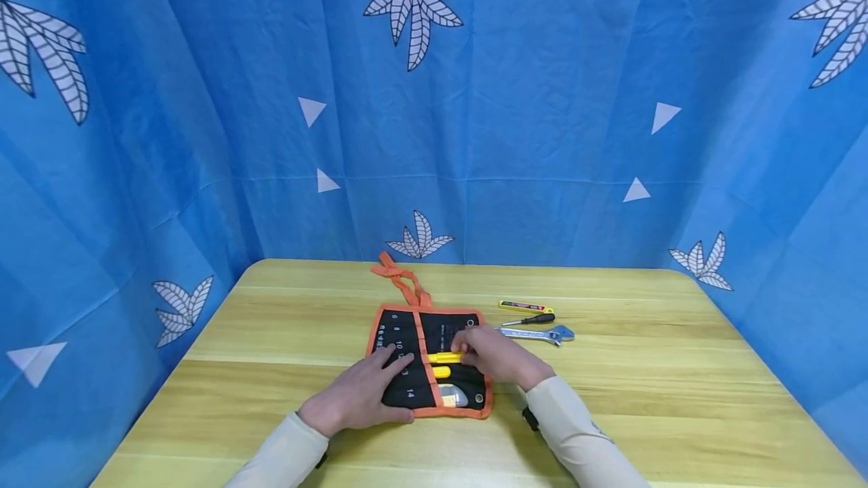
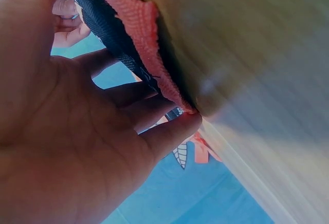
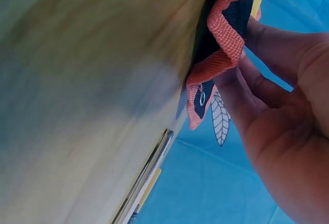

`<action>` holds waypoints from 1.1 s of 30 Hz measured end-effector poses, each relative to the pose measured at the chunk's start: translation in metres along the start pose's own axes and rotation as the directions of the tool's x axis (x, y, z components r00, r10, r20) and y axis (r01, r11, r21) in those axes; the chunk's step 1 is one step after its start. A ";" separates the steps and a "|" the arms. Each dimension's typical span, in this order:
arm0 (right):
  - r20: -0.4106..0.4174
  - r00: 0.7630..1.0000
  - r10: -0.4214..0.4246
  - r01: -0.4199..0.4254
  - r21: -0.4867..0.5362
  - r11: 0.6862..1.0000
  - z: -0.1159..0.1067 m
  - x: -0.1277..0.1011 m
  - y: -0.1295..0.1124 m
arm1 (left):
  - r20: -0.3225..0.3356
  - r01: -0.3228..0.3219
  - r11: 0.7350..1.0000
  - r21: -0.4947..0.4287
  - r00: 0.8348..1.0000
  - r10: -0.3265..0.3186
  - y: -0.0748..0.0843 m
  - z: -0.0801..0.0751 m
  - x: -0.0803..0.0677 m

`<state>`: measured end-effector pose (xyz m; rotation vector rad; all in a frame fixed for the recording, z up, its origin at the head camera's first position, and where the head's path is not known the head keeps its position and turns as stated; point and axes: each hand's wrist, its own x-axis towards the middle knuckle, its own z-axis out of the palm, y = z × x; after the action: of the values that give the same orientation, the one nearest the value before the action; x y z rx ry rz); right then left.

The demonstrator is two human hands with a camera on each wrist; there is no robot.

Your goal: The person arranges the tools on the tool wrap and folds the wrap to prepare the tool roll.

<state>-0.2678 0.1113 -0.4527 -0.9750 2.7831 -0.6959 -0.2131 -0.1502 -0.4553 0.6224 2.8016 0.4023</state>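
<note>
A black tool roll [image 1: 400,330] with orange trim lies unrolled on the wooden table [image 1: 644,398]. My left hand [image 1: 380,382] rests flat on its left half with straight fingers; in the left wrist view the left hand [image 2: 77,131] touches the roll's orange edge [image 2: 139,23]. My right hand [image 1: 484,352] lies over the right half and pinches a yellow-handled tool [image 1: 444,358] set across the pockets. A second yellow piece [image 1: 441,373] and a silver tool [image 1: 453,395] sit lower in the roll. In the right wrist view the right hand's fingers [image 3: 267,90] curl beside the roll's corner [image 3: 226,34].
Right of the roll lie a yellow utility knife [image 1: 525,306], a small black-handled screwdriver [image 1: 532,319] and an adjustable wrench [image 1: 539,334]. The roll's orange tie strap [image 1: 400,281] trails toward the far edge. Blue patterned cloth [image 1: 542,134] hangs round the table on three sides.
</note>
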 end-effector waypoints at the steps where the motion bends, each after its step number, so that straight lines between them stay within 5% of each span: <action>1: 0.001 1.000 -0.003 0.003 -0.003 1.000 0.000 0.000 0.000 | -0.001 -0.001 1.000 0.000 1.000 0.001 0.000 0.000 0.000; 17: -0.002 0.999 -0.041 0.041 -0.070 0.997 0.002 0.006 -0.007 | -0.006 -0.003 1.000 0.000 1.000 0.003 -0.001 -0.002 -0.001; 27: 0.052 0.995 0.080 -0.086 0.117 0.989 -0.001 0.008 -0.003 | 0.003 -0.012 1.000 -0.013 1.000 0.012 -0.002 0.000 0.001; 33: 0.055 0.997 0.059 -0.063 0.063 0.996 -0.002 0.011 -0.005 | -0.001 -0.017 1.000 -0.017 1.000 0.017 -0.001 0.000 0.000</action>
<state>-0.2739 0.1017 -0.4481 -0.8795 2.7144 -0.7357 -0.2140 -0.1512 -0.4555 0.6425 2.7928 0.4295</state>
